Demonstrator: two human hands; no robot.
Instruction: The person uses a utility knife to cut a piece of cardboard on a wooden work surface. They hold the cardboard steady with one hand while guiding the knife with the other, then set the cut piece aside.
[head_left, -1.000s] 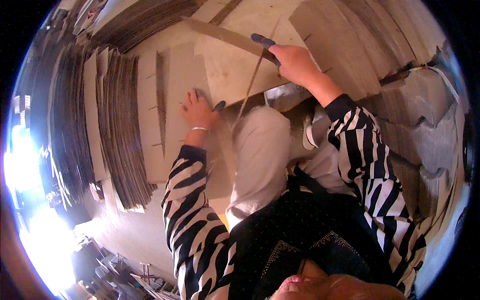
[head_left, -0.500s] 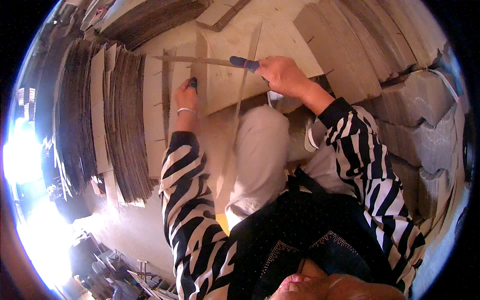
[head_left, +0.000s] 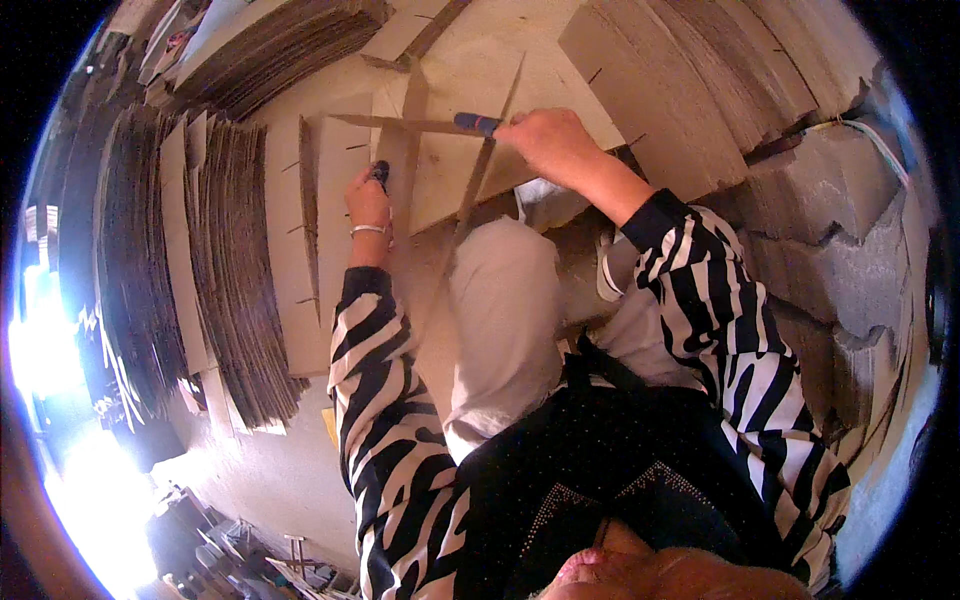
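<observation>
Dark-tipped at the thumb, my left hand (head_left: pixel 369 203) is closed at the edge of a brown cardboard sheet (head_left: pixel 398 165); its other fingers are partly hidden. To its right, my right hand (head_left: pixel 553 143) is wrapped round a tool with a dark blue handle (head_left: pixel 476 123) and a reddish band. The handle points left, and a thin tapering brown strip (head_left: pixel 400 124) runs on in line with it. Whether that strip is a blade or a cardboard edge, I cannot tell. Below it, another narrow upright cardboard edge (head_left: pixel 483 160) crosses in front of my knee.
Upright stacks of cardboard (head_left: pixel 235 270) stand close on the left, with another stack (head_left: pixel 285 50) at the far left. More cardboard sheets (head_left: pixel 665 90) lean at the far right, above grey-brown bundles (head_left: pixel 800 260). My knee (head_left: pixel 505 290) is just below the work surface (head_left: pixel 465 80).
The whole view has shifted a little, so the stacks and sheets sit further left. Both hands keep their holds, and the handled tool still points left.
</observation>
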